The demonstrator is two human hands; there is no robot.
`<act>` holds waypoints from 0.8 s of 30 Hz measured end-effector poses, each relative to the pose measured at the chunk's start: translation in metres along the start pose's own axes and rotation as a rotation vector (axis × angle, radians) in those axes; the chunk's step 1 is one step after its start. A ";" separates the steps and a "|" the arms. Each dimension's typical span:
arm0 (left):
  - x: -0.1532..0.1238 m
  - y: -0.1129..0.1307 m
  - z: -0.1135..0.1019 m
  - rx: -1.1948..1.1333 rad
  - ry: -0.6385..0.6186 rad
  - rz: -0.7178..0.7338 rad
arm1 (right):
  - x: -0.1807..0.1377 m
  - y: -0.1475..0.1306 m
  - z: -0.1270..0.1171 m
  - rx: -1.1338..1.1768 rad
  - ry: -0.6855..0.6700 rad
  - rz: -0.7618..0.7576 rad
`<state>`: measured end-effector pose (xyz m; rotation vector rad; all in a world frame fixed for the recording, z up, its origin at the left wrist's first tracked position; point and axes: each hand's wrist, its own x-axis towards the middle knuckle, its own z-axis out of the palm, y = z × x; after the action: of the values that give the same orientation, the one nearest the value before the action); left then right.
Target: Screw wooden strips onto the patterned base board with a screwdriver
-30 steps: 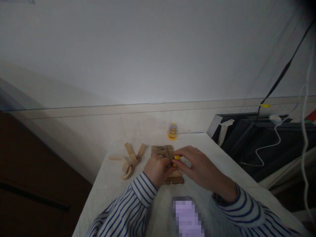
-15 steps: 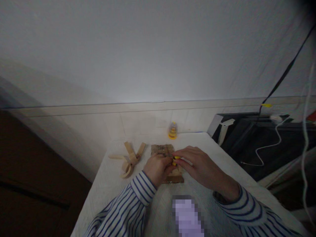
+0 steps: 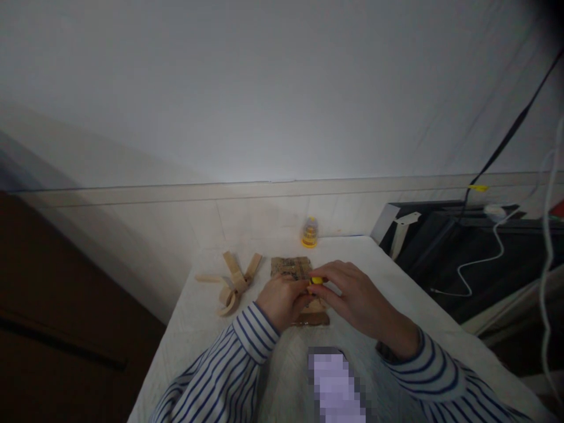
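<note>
Over a brown printed packet, my two hands meet at a small yellow-and-black piece, perhaps a screwdriver handle. The thumb and fingers of my right hand pinch it from the right. My left hand is closed, its fingertips pressed together at the piece's left side; what lies between them is mostly hidden. Part of the packet shows below my hands, ending in a darker brown strip. Left of my left hand lies a bundle of tan strips, looped and crossed.
At the back of the white-covered table stands a small clear container with a yellow base, close to the wall. A blurred-out lilac rectangle is at the front. Dark panels and a white cable are to the right.
More of the yellow piece shows between my fingertips, and it appears slightly turned. Both hands stay nearly in place over the packet. The view has shifted slightly.
</note>
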<state>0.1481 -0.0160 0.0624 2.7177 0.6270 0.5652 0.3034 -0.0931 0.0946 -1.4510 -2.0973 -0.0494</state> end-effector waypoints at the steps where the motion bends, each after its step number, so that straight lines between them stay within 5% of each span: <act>1: 0.000 0.001 -0.001 -0.002 0.010 -0.018 | 0.000 -0.001 0.000 -0.003 -0.006 0.001; 24: 0.001 0.000 -0.002 -0.031 0.003 -0.053 | 0.002 0.004 -0.007 0.002 -0.053 -0.024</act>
<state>0.1479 -0.0151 0.0641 2.6640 0.6833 0.5614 0.3096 -0.0920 0.0997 -1.4412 -2.1569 -0.0180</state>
